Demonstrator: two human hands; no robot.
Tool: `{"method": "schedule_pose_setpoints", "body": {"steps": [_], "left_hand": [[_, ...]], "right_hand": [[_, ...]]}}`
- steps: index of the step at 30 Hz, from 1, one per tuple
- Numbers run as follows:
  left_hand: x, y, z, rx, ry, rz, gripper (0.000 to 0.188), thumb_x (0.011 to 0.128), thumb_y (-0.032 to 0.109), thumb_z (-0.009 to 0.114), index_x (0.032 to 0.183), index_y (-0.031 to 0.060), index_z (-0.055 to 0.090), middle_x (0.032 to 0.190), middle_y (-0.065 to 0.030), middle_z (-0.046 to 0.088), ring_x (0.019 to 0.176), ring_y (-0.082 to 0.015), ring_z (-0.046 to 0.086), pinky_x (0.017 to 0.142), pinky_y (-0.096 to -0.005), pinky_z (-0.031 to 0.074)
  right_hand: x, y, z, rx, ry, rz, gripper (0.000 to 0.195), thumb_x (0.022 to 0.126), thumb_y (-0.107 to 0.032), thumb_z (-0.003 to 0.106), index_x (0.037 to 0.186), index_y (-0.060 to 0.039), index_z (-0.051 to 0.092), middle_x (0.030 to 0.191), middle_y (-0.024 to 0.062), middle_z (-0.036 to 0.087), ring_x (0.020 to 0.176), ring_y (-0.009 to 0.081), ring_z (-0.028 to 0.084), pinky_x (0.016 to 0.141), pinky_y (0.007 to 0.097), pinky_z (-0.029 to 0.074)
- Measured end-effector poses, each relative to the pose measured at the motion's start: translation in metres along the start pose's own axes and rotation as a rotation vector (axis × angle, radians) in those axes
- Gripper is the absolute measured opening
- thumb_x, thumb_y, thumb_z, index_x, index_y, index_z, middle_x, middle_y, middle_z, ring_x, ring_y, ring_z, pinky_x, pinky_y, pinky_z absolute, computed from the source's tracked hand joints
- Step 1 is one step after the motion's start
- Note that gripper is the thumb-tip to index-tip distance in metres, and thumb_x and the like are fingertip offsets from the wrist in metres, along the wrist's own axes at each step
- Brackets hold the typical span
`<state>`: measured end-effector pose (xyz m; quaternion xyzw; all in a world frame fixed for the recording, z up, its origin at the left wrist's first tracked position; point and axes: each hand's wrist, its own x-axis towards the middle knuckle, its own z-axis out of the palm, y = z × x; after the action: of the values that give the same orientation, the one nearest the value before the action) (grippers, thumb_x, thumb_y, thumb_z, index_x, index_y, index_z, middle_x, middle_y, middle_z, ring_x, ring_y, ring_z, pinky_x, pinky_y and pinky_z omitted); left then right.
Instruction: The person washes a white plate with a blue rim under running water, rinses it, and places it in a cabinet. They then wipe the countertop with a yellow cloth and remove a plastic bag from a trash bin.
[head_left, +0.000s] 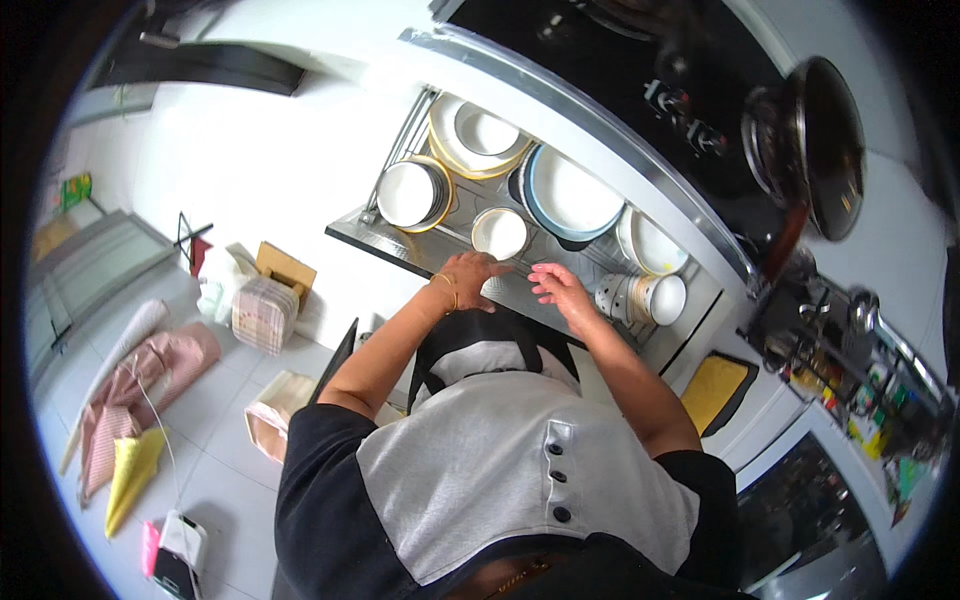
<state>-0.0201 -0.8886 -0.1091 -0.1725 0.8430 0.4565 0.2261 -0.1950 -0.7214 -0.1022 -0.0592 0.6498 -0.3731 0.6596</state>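
Note:
A metal pull-out dish drawer (450, 262) stands open before me under the counter. My left hand (469, 279), with a gold bangle at the wrist, hovers at its front edge, fingers spread and holding nothing. Just beyond those fingers sits a small white bowl (499, 233). My right hand (561, 292) is over the drawer too, its fingers loosely bent and nothing in them. To its right, stacked patterned bowls (667, 300) lie tilted on their side. Farther back are a large blue-rimmed bowl (577, 191), stacked yellow-rimmed plates (450, 139) and a bowl stack (406, 194) at the left.
Above the drawer runs the counter edge (600, 116), with a black gas hob (585, 52) and a wok (829, 150). A condiment rack (847, 360) stands at right. On the left floor are a waste bin (274, 420), a plaid stool (264, 311) and a pink cloth (154, 382).

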Motion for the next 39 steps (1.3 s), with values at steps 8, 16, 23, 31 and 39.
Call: {"method": "schedule_pose_setpoints", "body": {"steps": [8, 16, 23, 31, 39], "left_hand": [[0.000, 0.030, -0.018, 0.478, 0.038, 0.222, 0.079, 0.052, 0.042, 0.080, 0.124, 0.0333, 0.049, 0.138, 0.0045, 0.036, 0.133, -0.0241, 0.026, 0.105, -0.0623, 0.013], [0.024, 0.042, -0.043, 0.607, 0.234, 0.263, 0.084, 0.049, 0.044, 0.081, 0.125, 0.0317, 0.046, 0.142, 0.0014, 0.031, 0.136, -0.0250, 0.018, 0.099, -0.0715, 0.008], [0.045, 0.088, -0.074, 0.778, 0.382, 0.266, 0.100, 0.054, 0.034, 0.081, 0.138, 0.0422, 0.027, 0.148, -0.0028, 0.017, 0.138, -0.0333, 0.009, 0.101, -0.0695, 0.009], [0.098, 0.100, -0.074, 0.849, 0.648, 0.316, 0.087, 0.075, -0.005, 0.050, 0.139, 0.0464, 0.021, 0.149, -0.0012, 0.018, 0.138, -0.0332, 0.014, 0.100, -0.0695, 0.010], [0.153, 0.138, -0.062, 0.935, 0.751, 0.215, 0.086, 0.077, -0.008, 0.049, 0.140, 0.0434, 0.022, 0.149, -0.0056, 0.016, 0.138, -0.0329, 0.011, 0.102, -0.0676, 0.004]], "right_hand": [[-0.020, -0.032, -0.023, 0.105, 0.175, -0.139, 0.028, 0.093, -0.026, 0.049, 0.114, -0.0070, 0.053, 0.105, 0.0041, 0.060, 0.087, 0.0123, 0.055, 0.074, 0.0271, 0.045], [-0.031, -0.047, -0.029, 0.194, 0.258, -0.274, 0.027, 0.093, -0.024, 0.050, 0.114, -0.0081, 0.054, 0.106, 0.0039, 0.061, 0.087, 0.0118, 0.056, 0.074, 0.0261, 0.045], [-0.061, -0.036, -0.041, 0.330, 0.328, -0.383, 0.026, 0.093, -0.024, 0.050, 0.112, -0.0079, 0.055, 0.105, 0.0048, 0.061, 0.087, 0.0131, 0.057, 0.074, 0.0267, 0.045], [-0.107, -0.009, -0.055, 0.426, 0.412, -0.445, 0.027, 0.093, -0.027, 0.050, 0.113, -0.0095, 0.055, 0.105, 0.0035, 0.061, 0.088, 0.0126, 0.056, 0.075, 0.0279, 0.045], [-0.203, 0.089, -0.107, 0.604, 0.782, -0.508, 0.029, 0.092, -0.027, 0.051, 0.113, -0.0078, 0.054, 0.105, 0.0033, 0.061, 0.089, 0.0127, 0.056, 0.076, 0.0284, 0.046]]}}
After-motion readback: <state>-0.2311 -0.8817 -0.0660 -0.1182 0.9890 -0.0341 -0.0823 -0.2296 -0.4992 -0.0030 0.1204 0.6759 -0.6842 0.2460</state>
